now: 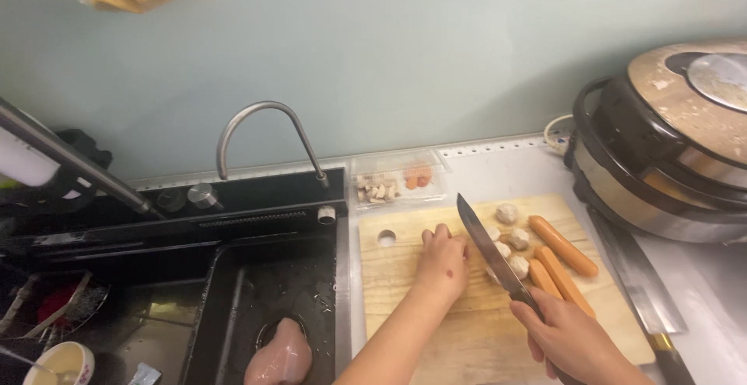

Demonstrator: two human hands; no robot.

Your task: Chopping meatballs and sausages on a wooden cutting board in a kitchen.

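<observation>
My right hand [572, 340] grips the handle of a large kitchen knife [492, 254], whose blade points away from me over the wooden cutting board [405, 276]. My left hand [442, 260] rests knuckles-up on the board, fingers curled just left of the blade; whatever is under the fingers is hidden. Right of the blade lie several pale meatballs [515, 239] and three orange sausages [562, 246].
A clear plastic tray [398, 179] with cut pieces sits behind the board. A black sink [264, 307] on the left holds raw chicken breast [280, 354] under a curved tap [264, 132]. A round cooker [669, 144] stands at the right; a cleaver [642, 288] lies beside the board.
</observation>
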